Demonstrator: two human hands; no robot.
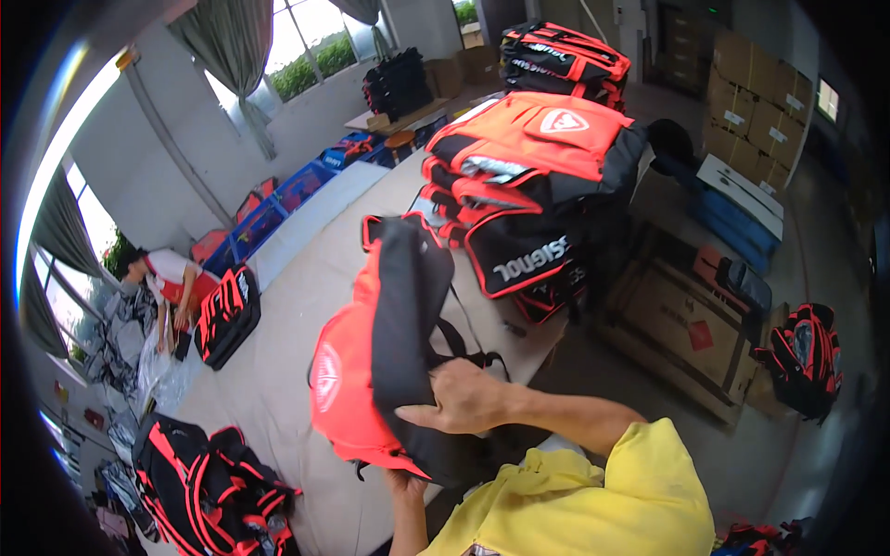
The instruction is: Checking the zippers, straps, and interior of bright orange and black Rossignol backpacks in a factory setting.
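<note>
A red-and-black backpack (pixel 399 324) stands tilted on the pale worktable before me, with a white emblem on its red face. My right hand (pixel 459 398) grips its black side near the straps, thumb stretched across the fabric. Below the bag's bottom edge, my left hand (pixel 405 482) holds it from underneath; its fingers are mostly hidden behind the red fabric. Beyond it lies a pile of similar red-and-black bags (pixel 547 153), stacked on the table's far right part.
More bags lie at the lower left (pixel 209 482) and left edge (pixel 227 320), where another person (pixel 181 287) bends over clear plastic. Blue crates (pixel 269 218) line the far side. Cartons (pixel 756 111) and a large flat box (pixel 681 324) stand to the right.
</note>
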